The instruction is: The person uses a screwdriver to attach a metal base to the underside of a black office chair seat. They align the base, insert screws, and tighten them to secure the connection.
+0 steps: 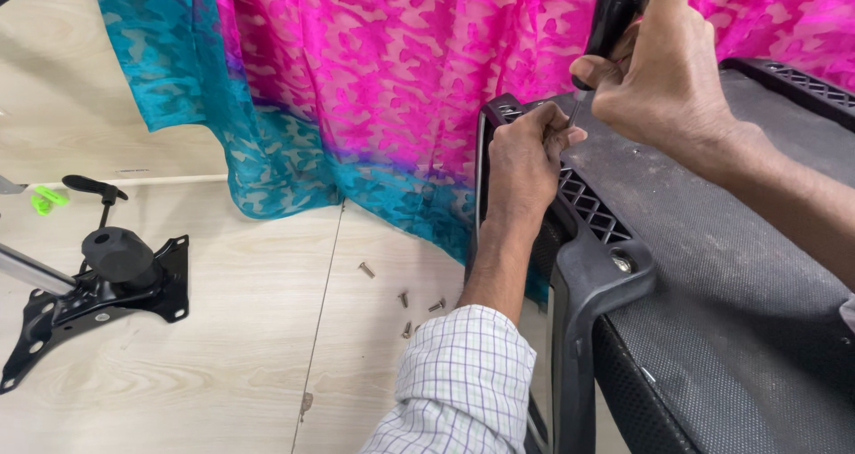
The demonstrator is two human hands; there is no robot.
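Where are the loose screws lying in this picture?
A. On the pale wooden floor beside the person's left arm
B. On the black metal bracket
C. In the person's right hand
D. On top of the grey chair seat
A: the loose screws lie scattered on the pale floor, between the black bracket and the checked sleeve of the left arm; none rest loose on the seat.

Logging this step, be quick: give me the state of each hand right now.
Left hand: closed, pinching the screwdriver's thin metal shaft against the black chair frame.
Right hand: closed around the screwdriver's black handle.
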